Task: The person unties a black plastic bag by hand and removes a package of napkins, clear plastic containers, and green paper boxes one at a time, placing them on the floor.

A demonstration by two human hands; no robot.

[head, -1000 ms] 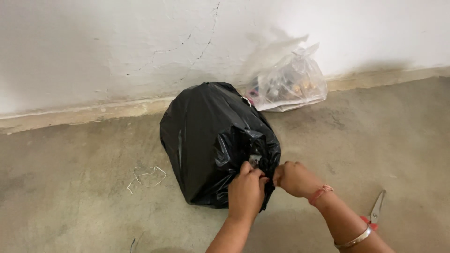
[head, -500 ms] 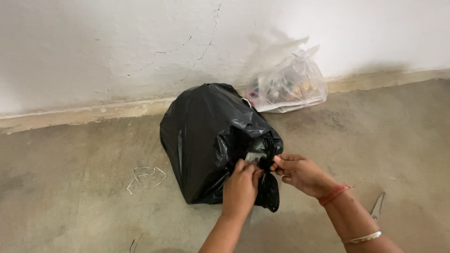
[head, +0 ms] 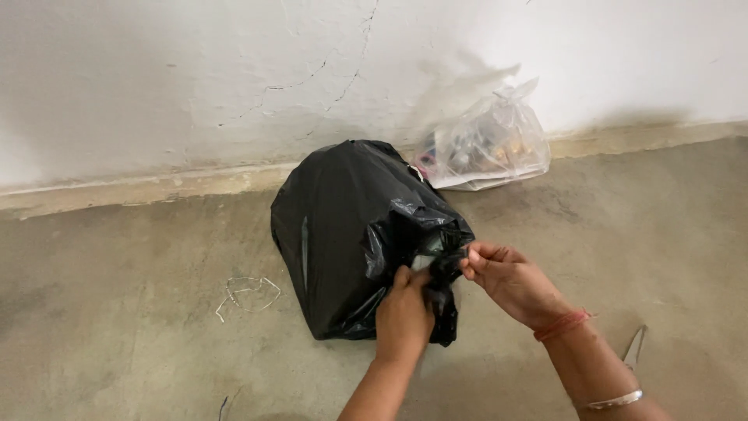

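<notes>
black bag (head: pixel 351 234) sits on concrete floor (head: pixel 117 312) near the wall (head: pixel 156 78), full and bulging, so neck has to be bunched to get a grip. both hands at the gathered neck (head: pixel 444 265) on bag's right side. left hand (head: pixel 403 316) fingers curled narrow, pinching plastic from below. right hand (head: pixel 510 281) fingertips pinched tight on the twisted end from the side. neck lies between the 2 hands, touching both. clear bag (head: pixel 491 144) behind, against wall. scissors (head: pixel 635 349) on floor by right forearm.

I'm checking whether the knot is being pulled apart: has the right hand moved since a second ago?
Yes. The right hand has drawn slightly rightward and up, away from the left hand, judged against the black plastic rubbish bag, which stays by the wall.
</notes>
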